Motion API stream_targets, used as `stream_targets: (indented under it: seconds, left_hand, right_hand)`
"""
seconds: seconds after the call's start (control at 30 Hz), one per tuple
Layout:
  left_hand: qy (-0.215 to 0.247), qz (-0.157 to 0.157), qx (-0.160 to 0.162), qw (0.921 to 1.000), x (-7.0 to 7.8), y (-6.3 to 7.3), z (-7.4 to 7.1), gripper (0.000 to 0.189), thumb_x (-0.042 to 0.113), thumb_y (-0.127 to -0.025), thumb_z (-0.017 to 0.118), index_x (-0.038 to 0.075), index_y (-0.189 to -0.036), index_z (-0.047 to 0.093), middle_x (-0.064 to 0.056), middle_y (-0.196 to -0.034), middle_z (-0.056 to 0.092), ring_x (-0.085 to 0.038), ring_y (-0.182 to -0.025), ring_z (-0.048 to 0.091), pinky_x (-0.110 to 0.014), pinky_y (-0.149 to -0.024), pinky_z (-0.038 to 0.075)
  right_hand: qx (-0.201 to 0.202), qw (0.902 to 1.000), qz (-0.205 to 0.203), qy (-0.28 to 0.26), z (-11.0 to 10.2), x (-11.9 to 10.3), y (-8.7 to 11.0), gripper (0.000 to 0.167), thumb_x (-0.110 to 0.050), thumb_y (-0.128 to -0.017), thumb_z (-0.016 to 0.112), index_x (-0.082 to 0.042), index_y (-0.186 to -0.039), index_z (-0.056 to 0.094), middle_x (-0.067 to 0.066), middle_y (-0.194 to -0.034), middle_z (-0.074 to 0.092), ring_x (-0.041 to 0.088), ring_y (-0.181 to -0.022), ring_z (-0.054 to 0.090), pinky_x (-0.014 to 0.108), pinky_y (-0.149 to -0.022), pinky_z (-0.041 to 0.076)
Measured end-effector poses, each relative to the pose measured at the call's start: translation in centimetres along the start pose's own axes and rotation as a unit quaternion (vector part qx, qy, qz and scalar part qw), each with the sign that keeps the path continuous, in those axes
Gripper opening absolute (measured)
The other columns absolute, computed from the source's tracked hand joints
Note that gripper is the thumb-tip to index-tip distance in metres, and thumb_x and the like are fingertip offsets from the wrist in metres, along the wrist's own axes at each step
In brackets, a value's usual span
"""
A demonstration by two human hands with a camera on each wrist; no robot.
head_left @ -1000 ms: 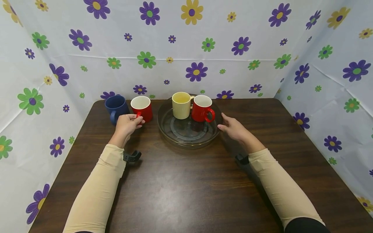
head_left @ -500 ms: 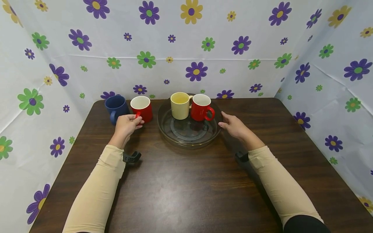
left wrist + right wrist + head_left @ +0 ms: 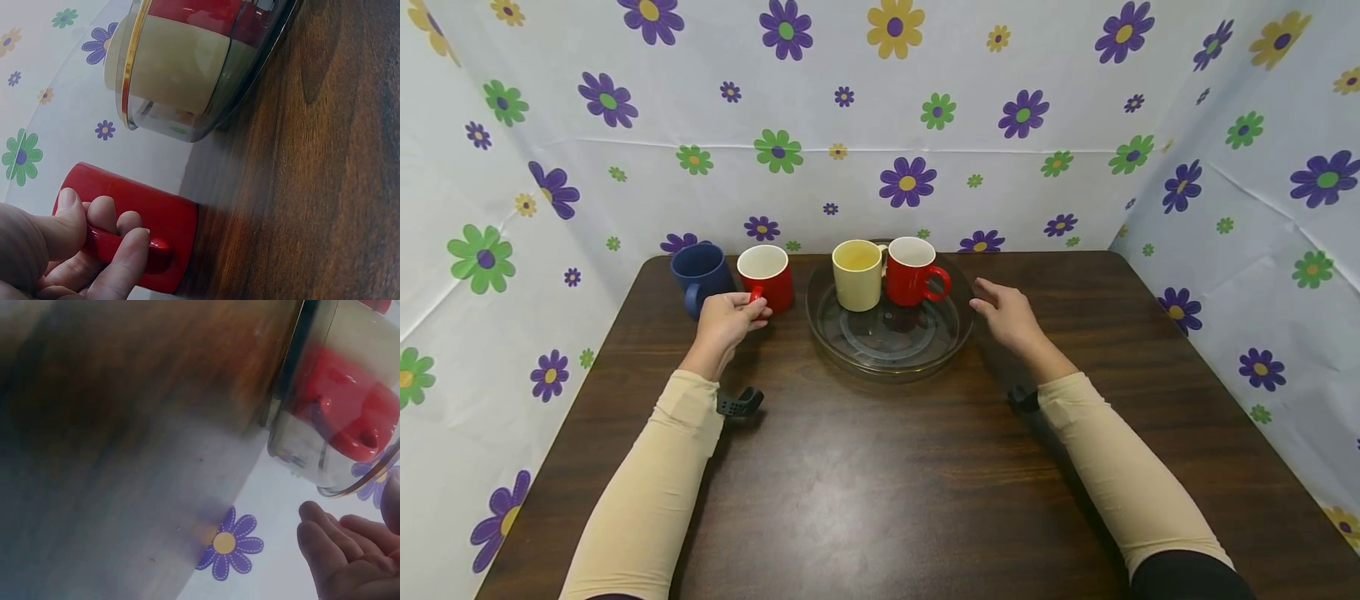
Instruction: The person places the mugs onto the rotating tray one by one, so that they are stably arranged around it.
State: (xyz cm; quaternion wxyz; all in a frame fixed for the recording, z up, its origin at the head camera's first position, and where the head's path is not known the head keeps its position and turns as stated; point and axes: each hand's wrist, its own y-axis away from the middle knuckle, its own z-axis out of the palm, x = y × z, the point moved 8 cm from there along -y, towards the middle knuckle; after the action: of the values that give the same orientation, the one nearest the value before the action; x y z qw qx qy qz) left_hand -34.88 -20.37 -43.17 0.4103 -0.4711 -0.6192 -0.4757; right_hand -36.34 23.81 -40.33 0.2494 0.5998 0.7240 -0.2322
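Observation:
My left hand (image 3: 727,323) grips the handle of a red mug (image 3: 137,206) with a white inside, which stands upright on the table. Left of it is a blue mug (image 3: 700,268). In the middle sits a round, see-through turntable tray (image 3: 887,365) with a gold-edged rim. It carries a pale yellow mug (image 3: 857,279) and a second red mug (image 3: 907,275), both upright and side by side near its back. My right hand (image 3: 1011,317) is at the tray's right side, fingers loosely extended, fingertips close to the rim in the right wrist view.
The dark wooden table (image 3: 865,483) runs back to a white flowered cloth (image 3: 1045,200) hanging close behind the mugs and along both sides. A black strap (image 3: 740,403) is on the left wrist.
The tray has turned counterclockwise: the yellow mug shifted left and nearer, the red mug beside it left and back. My right hand moved slightly right and back. My left hand stays put.

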Motion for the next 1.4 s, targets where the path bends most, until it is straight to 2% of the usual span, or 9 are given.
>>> stream_targets:
  seconds: [0.13,0.3,0.4,0.47,0.57,0.7,0.8,0.9,1.4]
  left_hand:
    - [0.002,0.002,0.001,1.0,0.1,0.1,0.0,0.04,0.012,-0.103,0.06,-0.011,-0.137,0.056,-0.031,-0.127,0.062,-0.041,-0.119,0.063,-0.026,-0.088,0.054]
    - [-0.006,0.012,0.003,0.9999,0.4,0.3,0.0,0.041,0.014,-0.102,0.062,-0.011,-0.135,0.057,-0.03,-0.127,0.063,-0.04,-0.118,0.064,-0.026,-0.088,0.055]
    - [-0.034,0.031,0.01,0.9989,0.9,0.5,-0.1,0.04,0.015,-0.101,0.065,-0.011,-0.132,0.06,-0.029,-0.125,0.065,-0.039,-0.115,0.066,-0.024,-0.085,0.056]
    - [-0.075,0.05,0.026,0.9956,1.2,0.6,-0.3,0.039,0.017,-0.1,0.067,-0.01,-0.128,0.064,-0.028,-0.12,0.068,-0.037,-0.108,0.069,-0.019,-0.079,0.056]
    - [-0.174,0.088,0.065,0.9787,2.0,1.1,-0.6,0.037,0.021,-0.099,0.068,-0.009,-0.122,0.069,-0.026,-0.109,0.073,-0.036,-0.091,0.072,-0.022,-0.073,0.058]
    - [-0.277,0.13,0.118,0.9448,3.0,1.8,-0.6,0.035,0.023,-0.099,0.068,-0.007,-0.116,0.073,-0.024,-0.101,0.075,-0.035,-0.083,0.068,-0.041,-0.075,0.058]
    - [-0.299,0.146,0.138,0.933,3.3,2.1,-0.4,0.031,0.021,-0.098,0.068,-0.006,-0.112,0.074,-0.023,-0.098,0.075,-0.036,-0.082,0.064,-0.045,-0.074,0.055]
    - [-0.304,0.16,0.15,0.9271,3.5,2.2,-0.4,0.028,0.019,-0.098,0.067,-0.007,-0.107,0.075,-0.023,-0.092,0.075,-0.035,-0.078,0.061,-0.043,-0.071,0.054]
    - [-0.285,0.184,0.172,0.9248,3.5,2.0,-0.8,0.025,0.014,-0.099,0.065,-0.008,-0.106,0.075,-0.022,-0.091,0.075,-0.038,-0.082,0.066,-0.046,-0.076,0.055]
  right_hand:
    - [-0.002,0.9999,0.001,-0.012,0.0,0.0,0.6,0.056,-0.019,-0.105,0.056,0.002,-0.154,0.038,0.024,-0.145,0.053,0.039,-0.134,0.052,0.052,-0.11,0.042]
    - [-0.02,0.9997,-0.008,0.009,0.2,-0.9,1.5,0.063,-0.024,-0.104,0.06,0.004,-0.155,0.035,0.028,-0.144,0.052,0.042,-0.133,0.052,0.055,-0.11,0.041]
    - [-0.025,0.9995,-0.014,0.016,0.3,-1.3,1.9,0.066,-0.026,-0.103,0.062,0.006,-0.154,0.034,0.029,-0.144,0.051,0.042,-0.132,0.052,0.055,-0.11,0.041]
    - [-0.029,0.9994,-0.014,0.016,0.5,-1.4,2.1,0.067,-0.026,-0.103,0.063,0.006,-0.154,0.034,0.029,-0.144,0.051,0.043,-0.132,0.052,0.055,-0.11,0.041]
    - [-0.034,0.9992,-0.013,0.016,0.6,-1.6,2.4,0.068,-0.027,-0.103,0.063,0.007,-0.154,0.033,0.031,-0.145,0.049,0.044,-0.132,0.052,0.055,-0.109,0.042]
    - [-0.043,0.9989,-0.006,0.019,0.9,-1.7,2.6,0.071,-0.03,-0.103,0.062,0.006,-0.155,0.031,0.031,-0.15,0.043,0.045,-0.134,0.05,0.056,-0.11,0.04]
    - [-0.054,0.9982,-0.001,0.027,1.2,-1.5,2.6,0.073,-0.034,-0.104,0.06,0.005,-0.156,0.029,0.03,-0.153,0.039,0.045,-0.135,0.048,0.057,-0.112,0.039]
    - [-0.063,0.9976,0.003,0.028,1.3,-1.3,2.6,0.074,-0.037,-0.104,0.058,0.005,-0.157,0.027,0.03,-0.152,0.041,0.045,-0.136,0.047,0.058,-0.112,0.038]
    - [-0.075,0.996,0.024,-0.042,1.7,-0.5,2.2,0.071,-0.03,-0.105,0.058,-0.005,-0.161,0.022,0.028,-0.156,0.037,0.042,-0.142,0.041,0.055,-0.113,0.038]
